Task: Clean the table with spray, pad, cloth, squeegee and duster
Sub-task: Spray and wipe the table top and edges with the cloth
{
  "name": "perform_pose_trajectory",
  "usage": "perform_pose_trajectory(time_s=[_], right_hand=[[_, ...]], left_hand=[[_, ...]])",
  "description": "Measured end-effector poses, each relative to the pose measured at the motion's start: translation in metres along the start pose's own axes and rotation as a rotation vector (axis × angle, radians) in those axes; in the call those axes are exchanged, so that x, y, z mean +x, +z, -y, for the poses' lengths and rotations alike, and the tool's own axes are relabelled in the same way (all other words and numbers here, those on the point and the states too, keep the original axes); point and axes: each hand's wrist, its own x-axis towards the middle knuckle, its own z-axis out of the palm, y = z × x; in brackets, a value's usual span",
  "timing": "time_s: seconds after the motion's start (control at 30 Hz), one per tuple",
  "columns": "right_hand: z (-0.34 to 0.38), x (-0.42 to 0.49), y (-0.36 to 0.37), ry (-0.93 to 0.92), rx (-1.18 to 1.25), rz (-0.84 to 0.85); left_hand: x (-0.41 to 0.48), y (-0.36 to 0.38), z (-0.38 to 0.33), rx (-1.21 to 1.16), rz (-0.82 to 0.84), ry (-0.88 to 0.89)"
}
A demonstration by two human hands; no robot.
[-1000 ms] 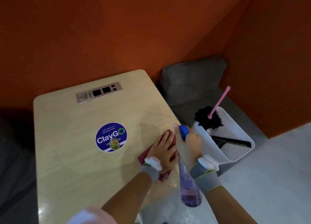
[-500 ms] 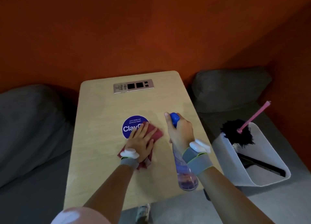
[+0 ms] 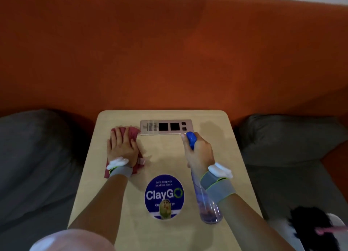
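As left hand (image 3: 121, 147) presses, cloth (image 3: 134, 133) moved beside panel (image 3: 166, 127)

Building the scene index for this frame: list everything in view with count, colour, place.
light wooden table: 1, beige, centre
red cleaning cloth: 1, red, table's far left
clear purple spray bottle with blue head: 1, purple, above table's right side
round blue ClayGo sticker: 1, blue, table's near middle
metallic socket panel: 1, pinkish silver, table's far edge
grey seat cushions: 2, grey, flanking table
orange wall: 1, orange, behind
black duster with pink handle: 1, black, lower right
white plastic bin: 1, white, beside duster
grey wristbands: 2, grey, wrists
left hand: 1, flat on cloth
right hand: 1, gripping bottle
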Motion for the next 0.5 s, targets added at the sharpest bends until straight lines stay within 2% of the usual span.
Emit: perform_pose_trajectory(time_s=[0.23, 0.37, 0.5], right_hand=[[-0.004, 0.034, 0.017, 0.018, -0.058, 0.03], [-0.013, 0.035, 0.017, 0.056, -0.049, 0.072], [-0.033, 0.035, 0.009, 0.148, -0.034, 0.097]], left_hand=[[0.039, 0.005, 0.001, -0.03, -0.031, -0.028], [0.043, 0.003, -0.009, -0.128, -0.118, -0.022], [0.045, 0.018, -0.067, -0.202, -0.134, 0.122]])
